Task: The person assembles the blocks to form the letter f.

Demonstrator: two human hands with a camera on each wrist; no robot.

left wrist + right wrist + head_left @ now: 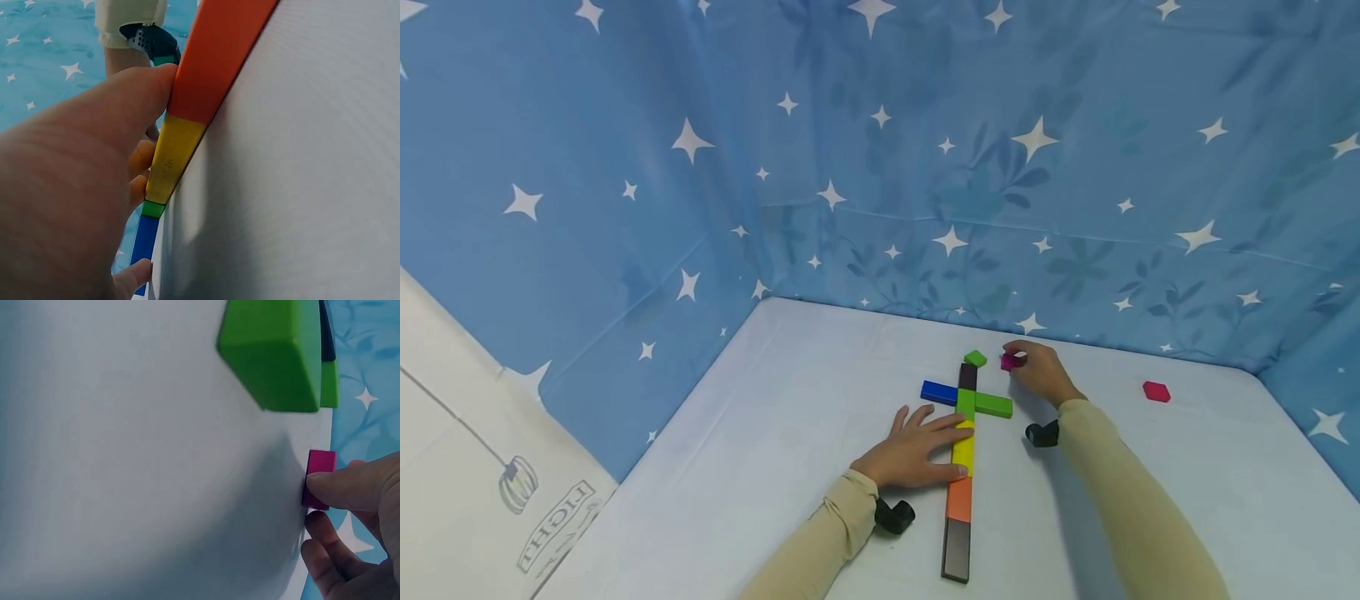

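Observation:
A row of blocks runs away from me: a brown block, an orange block, a yellow block, a green block and a black block. Out to the sides of the green one lie a blue block and a second green block. My left hand is spread beside the row, its fingertips and thumb touching around the yellow block. Between thumb and fingers, my right hand pinches a small magenta block right of the row's far end.
A small green block sits just beyond the black one. Farther right lies a small red block. The white tabletop ends at a blue star-patterned curtain behind and at the left. Each wrist bears a dark camera.

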